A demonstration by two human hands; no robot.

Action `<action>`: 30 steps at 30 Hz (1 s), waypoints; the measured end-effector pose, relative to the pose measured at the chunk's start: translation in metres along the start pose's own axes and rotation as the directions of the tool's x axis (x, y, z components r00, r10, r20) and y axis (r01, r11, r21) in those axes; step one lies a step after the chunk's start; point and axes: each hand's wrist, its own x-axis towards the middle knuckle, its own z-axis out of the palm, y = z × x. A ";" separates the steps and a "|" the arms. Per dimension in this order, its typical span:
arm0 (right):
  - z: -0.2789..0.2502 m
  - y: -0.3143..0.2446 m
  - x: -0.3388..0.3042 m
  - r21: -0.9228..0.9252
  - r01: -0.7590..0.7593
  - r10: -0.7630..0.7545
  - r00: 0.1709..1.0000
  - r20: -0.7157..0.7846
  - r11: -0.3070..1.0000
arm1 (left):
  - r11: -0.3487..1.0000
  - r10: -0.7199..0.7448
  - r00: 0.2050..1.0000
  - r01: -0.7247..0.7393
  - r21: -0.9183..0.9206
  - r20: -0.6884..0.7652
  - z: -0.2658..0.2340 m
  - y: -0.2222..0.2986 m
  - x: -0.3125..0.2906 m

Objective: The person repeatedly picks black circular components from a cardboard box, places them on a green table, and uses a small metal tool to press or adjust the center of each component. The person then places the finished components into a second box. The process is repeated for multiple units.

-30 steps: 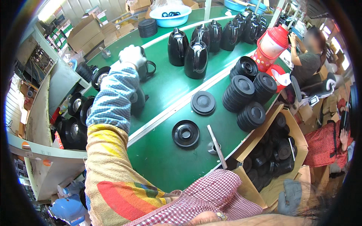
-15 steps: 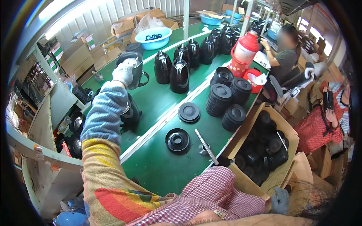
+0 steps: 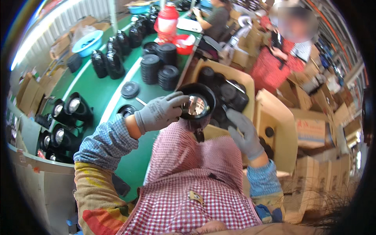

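1. Fingers point(image 3: 178, 98) of our left hand point(image 3: 157, 113) clamp the black jug point(image 3: 199, 102) by its left side, over our checked apron point(image 3: 184, 182).
2. Right hand point(image 3: 246, 135): fingers apart, just beside, not visibly touching.
3. We judge it stiff, light, slippery; shiny lining point(image 3: 195, 107) possibly fragile. Best hold: outer wall, both palms.

A green table point(image 3: 133, 166) is carrying the items. White strips point(image 3: 116, 95) are running along its surface. Stacks of black lids point(image 3: 150, 70) are standing near the right edge, with a flat lid point(image 3: 130, 89) lying nearby. A red container point(image 3: 167, 24) and a red bowl point(image 3: 183, 44) are sitting beyond. Dark jugs point(image 3: 115, 65) are standing between strips; a blue basin point(image 3: 87, 44) is resting at the far side.
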 end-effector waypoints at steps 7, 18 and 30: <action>0.048 0.056 -0.087 0.497 -0.417 0.409 0.903 0.130 0.761 | 0.879 0.126 0.961 0.007 -0.476 0.245 0.098 0.064 0.037; 0.059 0.049 -0.147 0.120 -0.456 0.456 0.890 0.026 0.882 | 0.237 -0.067 0.921 0.389 -0.890 0.384 0.221 0.045 0.007; 0.052 0.085 -0.077 0.258 -0.267 0.241 0.962 0.127 0.929 | 0.659 -0.748 0.619 0.734 -0.162 -0.239 0.156 -0.183 0.030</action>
